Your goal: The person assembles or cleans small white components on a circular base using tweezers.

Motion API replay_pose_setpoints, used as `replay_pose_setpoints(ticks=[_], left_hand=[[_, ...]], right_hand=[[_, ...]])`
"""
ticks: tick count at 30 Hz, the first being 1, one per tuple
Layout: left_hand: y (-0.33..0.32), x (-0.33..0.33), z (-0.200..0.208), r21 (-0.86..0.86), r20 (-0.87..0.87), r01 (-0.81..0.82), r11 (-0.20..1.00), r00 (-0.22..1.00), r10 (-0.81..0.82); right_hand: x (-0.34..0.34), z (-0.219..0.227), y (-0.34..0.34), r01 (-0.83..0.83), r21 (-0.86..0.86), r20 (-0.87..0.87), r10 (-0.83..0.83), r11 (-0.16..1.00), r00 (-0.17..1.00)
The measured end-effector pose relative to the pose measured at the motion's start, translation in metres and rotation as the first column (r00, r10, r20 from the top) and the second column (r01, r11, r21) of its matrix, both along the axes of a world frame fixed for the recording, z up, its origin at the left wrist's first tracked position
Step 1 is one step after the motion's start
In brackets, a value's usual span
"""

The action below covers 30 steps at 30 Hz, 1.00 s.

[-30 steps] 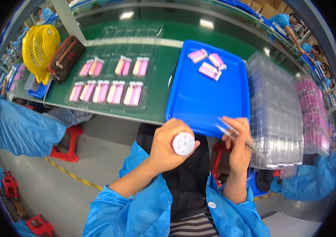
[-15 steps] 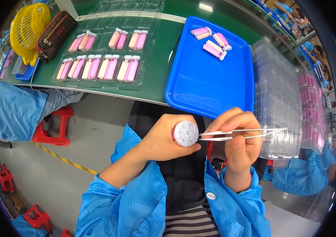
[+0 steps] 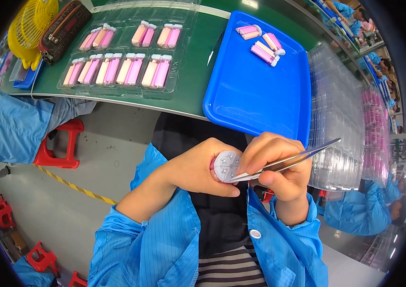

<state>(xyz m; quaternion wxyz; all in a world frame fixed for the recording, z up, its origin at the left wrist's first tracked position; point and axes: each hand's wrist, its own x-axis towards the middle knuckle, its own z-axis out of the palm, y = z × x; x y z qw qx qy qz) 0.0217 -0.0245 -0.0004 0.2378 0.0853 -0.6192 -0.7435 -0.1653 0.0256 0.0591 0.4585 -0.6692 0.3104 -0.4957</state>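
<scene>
My left hand point(image 3: 188, 167) is closed around a pink cylindrical piece with a round grey end cap point(image 3: 224, 165). The cap faces up, and small raised marks cover it. Held in my right hand point(image 3: 281, 167) is a pair of metal tweezers point(image 3: 315, 149), pinched between thumb and fingers. Their tips reach the cap's lower right rim; whether anything is between them is too small to tell. Beyond my hands, a blue tray point(image 3: 255, 105) holds several pink-and-cream pieces point(image 3: 264, 53) with pale ends.
On the green table point(image 3: 191, 71), a clear blister tray point(image 3: 167, 93) holds rows of pink-and-cream pieces. A yellow fan point(image 3: 26, 36) and a dark pouch point(image 3: 66, 31) stand far left. Clear trays point(image 3: 334, 124) are stacked at right. A red stool point(image 3: 71, 143) and a blue-clad person point(image 3: 11, 124) are left.
The tweezers have tilted and their tips moved down and left onto the cap's lower rim. My right fingers moved slightly left. The view has shifted a little.
</scene>
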Motion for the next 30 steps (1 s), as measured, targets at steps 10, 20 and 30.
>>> replay_pose_setpoints(ticks=[10, 20, 30], left_hand=[[0.001, 0.000, 0.000, 0.017, 0.013, 0.025, 1.000, 1.000, -0.025], [0.002, 0.001, 0.003, -0.055, 0.043, 0.013, 0.998, 0.999, -0.010], [0.003, 0.001, 0.001, -0.001, 0.049, 0.022, 1.000, 0.999, -0.022]], right_hand=[[0.004, -0.006, 0.003, 0.088, 0.006, 0.032, -0.088, 0.996, 0.996], [0.004, -0.001, 0.006, 0.084, -0.099, -0.097, -0.094, 0.991, 0.991], [0.002, -0.007, 0.009, 0.097, -0.012, -0.027, -0.097, 0.995, 0.995]])
